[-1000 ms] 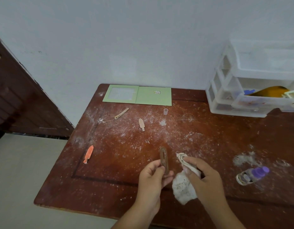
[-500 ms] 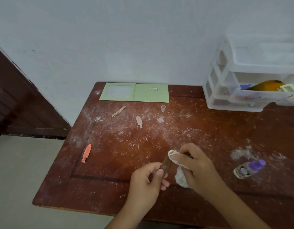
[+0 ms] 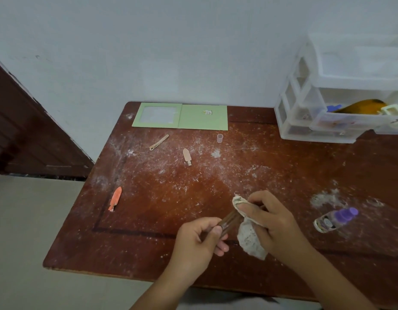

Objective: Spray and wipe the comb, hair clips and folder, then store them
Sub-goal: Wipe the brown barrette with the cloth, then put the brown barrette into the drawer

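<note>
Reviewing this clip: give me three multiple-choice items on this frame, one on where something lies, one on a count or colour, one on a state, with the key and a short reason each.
1. Where does the green folder lie?
A. At the table's far edge by the wall
B. At the near edge
C. Inside a drawer

2. How many hair clips lie loose on the table?
A. One
B. Three
C. Five

3. What is the right hand doing?
A. Resting flat on the table
B. Holding the spray bottle
C. Holding a cloth against the brown clip

Key:
1 A, the folder lies open next to the wall.
2 B, the orange clip, the beige clip and the tan clip lie apart on the table.
3 C, the cloth is wrapped over its fingers and meets the brown clip that the left hand pinches; the bottle lies untouched.
</note>
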The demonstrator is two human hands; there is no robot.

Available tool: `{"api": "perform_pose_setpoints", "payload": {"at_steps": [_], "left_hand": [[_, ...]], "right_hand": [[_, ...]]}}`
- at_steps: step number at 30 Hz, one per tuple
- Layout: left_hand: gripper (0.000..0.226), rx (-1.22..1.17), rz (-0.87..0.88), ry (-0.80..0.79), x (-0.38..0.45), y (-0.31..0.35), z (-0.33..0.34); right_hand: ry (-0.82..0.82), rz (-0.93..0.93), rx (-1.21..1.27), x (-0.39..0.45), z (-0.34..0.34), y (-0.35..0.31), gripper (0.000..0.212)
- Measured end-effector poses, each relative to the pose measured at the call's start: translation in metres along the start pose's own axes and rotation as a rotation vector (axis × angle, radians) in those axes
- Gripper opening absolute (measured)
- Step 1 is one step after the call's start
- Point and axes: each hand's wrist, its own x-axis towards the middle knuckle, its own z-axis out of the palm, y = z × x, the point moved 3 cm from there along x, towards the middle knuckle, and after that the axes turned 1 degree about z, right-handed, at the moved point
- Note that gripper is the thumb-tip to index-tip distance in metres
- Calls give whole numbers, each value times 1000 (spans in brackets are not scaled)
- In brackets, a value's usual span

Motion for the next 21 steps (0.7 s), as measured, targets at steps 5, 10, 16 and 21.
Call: {"api": "perform_pose_setpoints", "payload": {"at_steps": [5,10,16,21], "left_hand": [[36,-48,-34,-38,4,-3,1],[31,-55,-204,15,21,-21,3],[25,-173,-277,104,41,-24,9],[20,-179,-217,89,74,6,18]], "right_hand": [[-96,-8,-48,-10,14,14,33],[-48,381,-135,-20,27,67,26],[-229,827,-167,-14,35,94,60],[-36,714,-187,10,-8,95,54]]}}
